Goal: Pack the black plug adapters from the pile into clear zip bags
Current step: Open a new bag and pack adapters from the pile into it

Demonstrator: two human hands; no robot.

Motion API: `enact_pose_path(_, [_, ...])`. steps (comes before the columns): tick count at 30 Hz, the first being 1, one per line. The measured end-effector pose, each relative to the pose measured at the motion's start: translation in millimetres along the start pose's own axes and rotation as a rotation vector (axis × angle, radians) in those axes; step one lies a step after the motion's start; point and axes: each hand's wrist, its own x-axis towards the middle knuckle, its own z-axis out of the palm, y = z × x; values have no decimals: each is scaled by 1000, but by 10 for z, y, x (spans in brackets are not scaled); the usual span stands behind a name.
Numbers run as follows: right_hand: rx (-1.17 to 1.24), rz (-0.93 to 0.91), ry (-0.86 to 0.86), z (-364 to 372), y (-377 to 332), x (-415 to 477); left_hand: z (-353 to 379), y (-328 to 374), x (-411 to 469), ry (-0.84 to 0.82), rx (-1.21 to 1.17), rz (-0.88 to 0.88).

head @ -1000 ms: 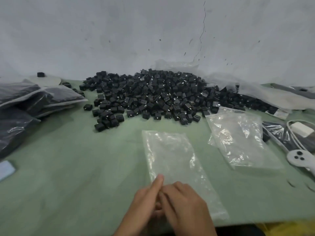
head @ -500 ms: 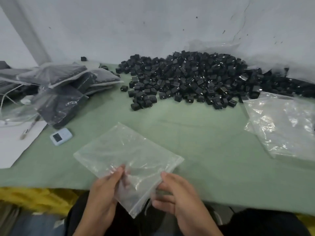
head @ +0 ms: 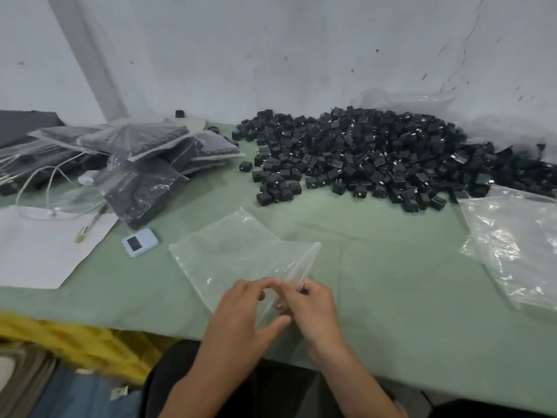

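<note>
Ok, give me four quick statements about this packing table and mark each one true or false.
1. The left hand and right hand both pinch the clear zip bag. True.
2. That bag already holds adapters. False: it is empty.
3. Filled bags lie left of the pile of black plug adapters. True.
4. The small blue device sits on the pile. False: it lies on the green table cover beside the white paper.

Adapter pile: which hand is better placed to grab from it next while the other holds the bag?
Probably the right hand: most of the pile lies ahead on its side. Both pinch the bag, whose body spreads leftward, so the left hand can hold it.
</note>
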Motion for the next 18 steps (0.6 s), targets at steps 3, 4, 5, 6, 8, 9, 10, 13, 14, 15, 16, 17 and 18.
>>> enact_pose_path(3, [-4,-56,-78,-31,14,17,-3,-53,190,-24,-69,-70])
enact_pose_path(4, [11,-70,-117,-57,14,24,-18,-90,228,-4,-63,-77])
enact_pose_path(5, [22,-80,-148,-87,10,28,-32,-124,248,24,-21,-76])
enact_pose_path(6, [31,-87,-167,-110,7,39,-43,-147,261,60,32,-73])
enact_pose_path(8, [37,-92,-161,-135,-8,64,-53,-152,282,120,88,-70])
enact_pose_path(9, [30,-100,-151,-132,-21,76,-60,-132,280,107,85,-58])
enact_pose_path(10, [22,-110,-149,-122,-29,88,-65,-105,271,66,73,-48])
enact_pose_path(13, [-3,-121,-176,-82,-57,97,-41,-85,270,-63,118,-68])
enact_pose_path(14, [-29,-128,-182,-69,-51,101,-37,-80,287,-62,150,-70])
enact_pose_path(15, [-66,-141,-176,-62,-42,104,-39,-80,313,-41,179,-69])
enact_pose_path(16, [-107,-157,-158,-59,-30,111,-52,-83,336,-4,196,-73])
enact_pose_path(17, [-151,-172,-133,-62,-17,118,-68,-88,356,32,205,-82])
enact_pose_path(18, [-191,-186,-111,-65,-1,126,-92,-100,370,50,222,-95])
